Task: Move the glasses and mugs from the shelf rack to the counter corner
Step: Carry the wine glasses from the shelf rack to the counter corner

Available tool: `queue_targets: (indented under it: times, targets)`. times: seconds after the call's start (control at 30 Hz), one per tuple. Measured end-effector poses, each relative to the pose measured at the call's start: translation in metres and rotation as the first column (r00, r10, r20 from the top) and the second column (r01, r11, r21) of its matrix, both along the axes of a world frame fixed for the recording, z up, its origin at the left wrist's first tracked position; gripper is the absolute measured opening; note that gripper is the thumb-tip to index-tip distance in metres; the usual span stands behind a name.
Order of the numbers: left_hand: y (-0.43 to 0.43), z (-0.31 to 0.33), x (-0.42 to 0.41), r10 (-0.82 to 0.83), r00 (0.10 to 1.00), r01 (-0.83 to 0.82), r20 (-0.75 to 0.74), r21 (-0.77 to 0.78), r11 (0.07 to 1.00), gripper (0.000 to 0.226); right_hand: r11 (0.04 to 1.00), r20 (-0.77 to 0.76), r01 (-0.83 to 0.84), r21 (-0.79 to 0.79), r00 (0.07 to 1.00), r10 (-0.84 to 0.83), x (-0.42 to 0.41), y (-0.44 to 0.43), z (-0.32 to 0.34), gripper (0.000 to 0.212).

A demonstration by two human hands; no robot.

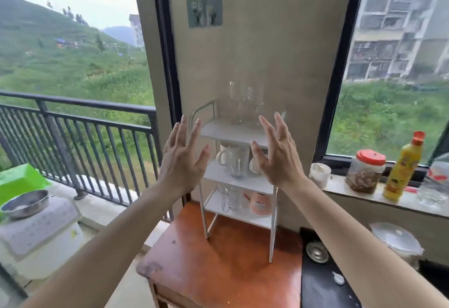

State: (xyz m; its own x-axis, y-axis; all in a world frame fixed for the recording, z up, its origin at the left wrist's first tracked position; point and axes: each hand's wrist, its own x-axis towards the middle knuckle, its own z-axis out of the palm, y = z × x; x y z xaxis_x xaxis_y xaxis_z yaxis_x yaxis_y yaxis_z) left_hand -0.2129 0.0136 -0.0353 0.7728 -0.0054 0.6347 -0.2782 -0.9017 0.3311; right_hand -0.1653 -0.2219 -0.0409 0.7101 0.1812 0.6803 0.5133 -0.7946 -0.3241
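White shelf rack [239, 135] full at 12 o'clock | left hand [181, 159], right hand [277, 156] spread, empty | pre-reach; next likely grasp top wine glasses [245, 103].

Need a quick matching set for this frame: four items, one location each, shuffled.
Items:
1. wine glasses
2. white mug
3. pink cup
4. yellow bottle

Places:
A. window sill
B. rack bottom shelf
C. rack top shelf
D. rack middle shelf

Pairs: 1-C, 2-D, 3-B, 4-A
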Motion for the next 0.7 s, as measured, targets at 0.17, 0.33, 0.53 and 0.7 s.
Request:
queue_targets:
  times: [0.17, 0.33, 0.53, 0.7]
  targets:
    - [0.012, 0.021, 0.072, -0.172, 0.985, 0.170, 0.009, -0.202, 0.964, 0.062, 0.991, -0.068, 0.022, 0.133, 0.998, -0.013, 0.047, 0.029, 0.022, 0.070]
    - [0.007, 0.034, 0.148, -0.275, 0.960, 0.250, -0.046, -0.291, 0.923, 0.066, 0.978, -0.199, 0.105, 0.180, 0.978, -0.068, 0.105, 0.032, 0.040, 0.084]
    - [-0.008, 0.051, 0.237, -0.297, 0.933, 0.236, -0.202, -0.278, 0.931, 0.082, 0.961, -0.337, 0.198, 0.193, 0.933, -0.125, 0.175, 0.025, 0.068, 0.097]
    - [-0.019, 0.061, 0.286, -0.385, 0.905, 0.325, -0.181, -0.290, 0.900, 0.072, 0.972, -0.391, 0.196, 0.127, 0.911, -0.132, 0.212, 0.018, 0.080, 0.087]
